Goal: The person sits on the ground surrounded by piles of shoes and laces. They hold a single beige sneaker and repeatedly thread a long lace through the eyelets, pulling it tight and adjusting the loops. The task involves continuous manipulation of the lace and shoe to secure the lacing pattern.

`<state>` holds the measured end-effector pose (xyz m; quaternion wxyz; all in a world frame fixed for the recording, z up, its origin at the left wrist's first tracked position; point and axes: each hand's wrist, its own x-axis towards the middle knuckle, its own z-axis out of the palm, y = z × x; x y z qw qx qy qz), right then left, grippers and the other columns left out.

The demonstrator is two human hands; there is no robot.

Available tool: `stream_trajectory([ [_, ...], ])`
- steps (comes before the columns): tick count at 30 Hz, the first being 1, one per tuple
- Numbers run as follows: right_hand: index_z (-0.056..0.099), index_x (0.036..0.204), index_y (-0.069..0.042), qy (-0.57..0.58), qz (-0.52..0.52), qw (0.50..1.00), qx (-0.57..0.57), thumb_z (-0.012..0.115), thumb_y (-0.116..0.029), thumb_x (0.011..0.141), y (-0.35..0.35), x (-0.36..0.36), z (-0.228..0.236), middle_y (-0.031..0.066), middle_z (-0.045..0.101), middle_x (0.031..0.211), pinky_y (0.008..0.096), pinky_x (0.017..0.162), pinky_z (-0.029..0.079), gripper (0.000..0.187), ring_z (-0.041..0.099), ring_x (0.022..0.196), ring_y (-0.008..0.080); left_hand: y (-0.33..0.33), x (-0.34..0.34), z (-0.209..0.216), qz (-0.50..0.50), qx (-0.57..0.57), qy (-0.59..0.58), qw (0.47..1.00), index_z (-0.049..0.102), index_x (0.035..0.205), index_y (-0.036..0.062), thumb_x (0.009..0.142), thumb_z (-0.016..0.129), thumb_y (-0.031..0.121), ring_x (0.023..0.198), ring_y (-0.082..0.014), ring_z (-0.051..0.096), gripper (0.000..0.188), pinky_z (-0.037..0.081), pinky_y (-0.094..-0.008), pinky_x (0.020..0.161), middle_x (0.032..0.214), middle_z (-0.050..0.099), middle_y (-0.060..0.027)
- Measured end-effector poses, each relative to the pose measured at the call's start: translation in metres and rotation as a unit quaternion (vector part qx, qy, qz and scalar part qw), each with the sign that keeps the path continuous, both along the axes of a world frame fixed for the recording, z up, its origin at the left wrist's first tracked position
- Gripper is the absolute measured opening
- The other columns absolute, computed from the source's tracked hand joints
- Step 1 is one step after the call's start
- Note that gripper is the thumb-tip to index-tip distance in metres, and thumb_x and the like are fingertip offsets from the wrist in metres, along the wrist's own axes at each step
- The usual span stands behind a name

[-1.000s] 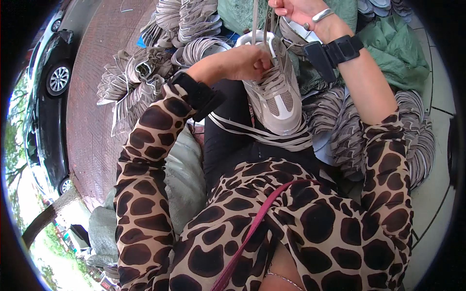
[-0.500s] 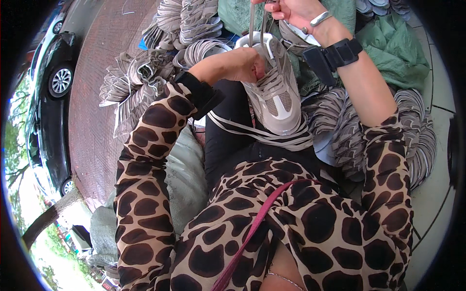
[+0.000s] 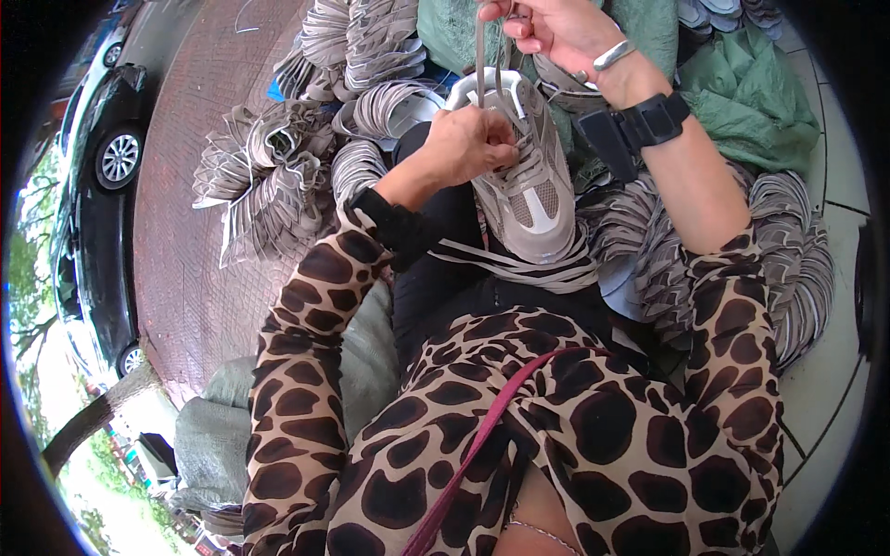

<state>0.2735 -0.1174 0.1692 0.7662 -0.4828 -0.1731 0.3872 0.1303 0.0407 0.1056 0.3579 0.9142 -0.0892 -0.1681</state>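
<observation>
The right hand (image 3: 561,37) is pinching the laces (image 3: 479,57) between its fingers, while the beige shoe (image 3: 540,211) is sitting under the curled fingers of the left hand (image 3: 461,145), whose grip I cannot tell.

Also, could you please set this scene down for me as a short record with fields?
Shoe: beige-and-white mesh sneaker, toe toward the person
Lace: flat beige shoelace, strands rising from the sneaker
Left: bare left hand, curled at the sneaker's upper front, exact grip unclear
Right: bare right hand, holding the shoelace above the sneaker
Lap: loose pale flat strips across black trousers
Around: bundled grey-beige fabric pieces, crumpled green woven sack
</observation>
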Motion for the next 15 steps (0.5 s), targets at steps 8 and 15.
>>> stream_trajectory([
  [8,0.063,0.101,-0.003,-0.043,-0.021,0.998,-0.047,0.048,-0.03,0.103,-0.027,-0.024,0.003,0.0027,0.061,0.079,0.0224,0.052,0.046,0.031,0.056,0.063,0.0079,-0.019,-0.027,0.018,0.019,0.087,-0.243,0.966,0.066,0.088,0.0115,0.081,0.07,0.023,0.083,-0.0256,0.064,0.015,0.045,-0.0399,0.079,0.081,0.066,-0.0066],
  [15,0.063,0.107,-0.003,-0.115,0.014,0.985,-0.126,0.05,-0.036,0.102,-0.044,-0.027,0.001,-0.0018,0.056,0.071,0.0274,0.067,0.057,0.036,0.057,0.065,0.007,-0.022,-0.069,0.021,0.128,-0.027,-0.1,0.986,0.066,0.089,0.0048,0.084,0.069,0.012,0.073,-0.0225,0.065,0.01,0.048,-0.0351,0.072,0.077,0.067,-0.0068],
])
